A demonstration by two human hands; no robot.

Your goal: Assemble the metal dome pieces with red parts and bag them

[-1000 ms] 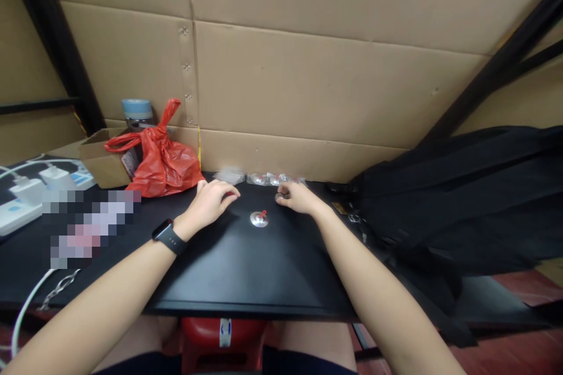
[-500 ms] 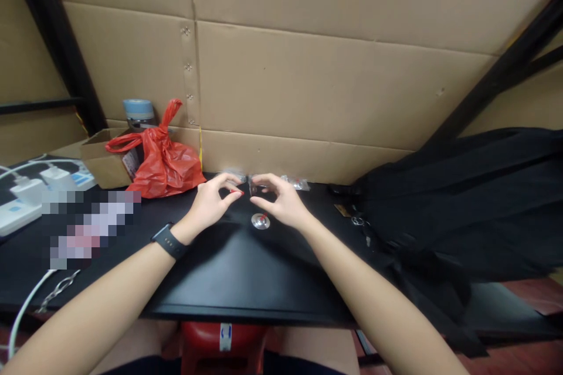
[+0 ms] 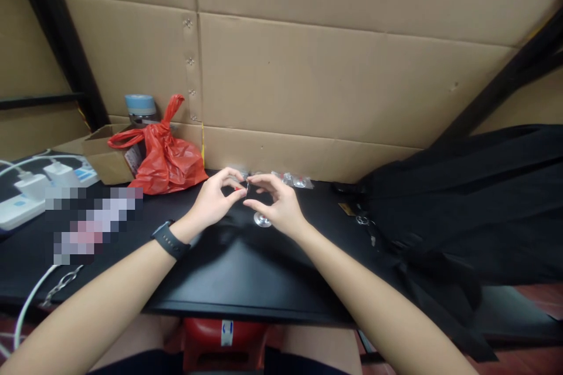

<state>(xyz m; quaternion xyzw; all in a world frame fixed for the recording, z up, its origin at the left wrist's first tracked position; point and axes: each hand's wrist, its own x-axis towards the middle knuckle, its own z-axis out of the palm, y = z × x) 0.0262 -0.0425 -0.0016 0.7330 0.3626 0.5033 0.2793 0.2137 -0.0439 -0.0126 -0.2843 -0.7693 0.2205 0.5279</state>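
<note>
At about nine o'clock on the black table lies a white power strip with chargers plugged in, and a white cable runs from below it off the near edge beside a short metal chain. A blurred patch sits just to the right of the strip. Toward ten o'clock an open cardboard box stands against the cardboard wall, with a blue-lidded jar behind it and a knotted red plastic bag leaning against its right side. The left hand, with a dark smartwatch on its wrist, is raised just above the table at about twelve o'clock; its thumb and forefinger are pinched on a tiny red piece, the other fingers curled loosely. Touching it fingertip to fingertip, the right hand pinches a small thin silvery part between thumb and forefinger, held upright between the two hands; what exactly the part is cannot be told at this size. Directly beneath the right hand a small round metal disc rests on the table, partly hidden by the palm. Just behind the hands, along the wall, lie a few small clear packets. From two to four o'clock a heap of black cloth covers the table's right end, with a small metal ring lying at its left edge.
</note>
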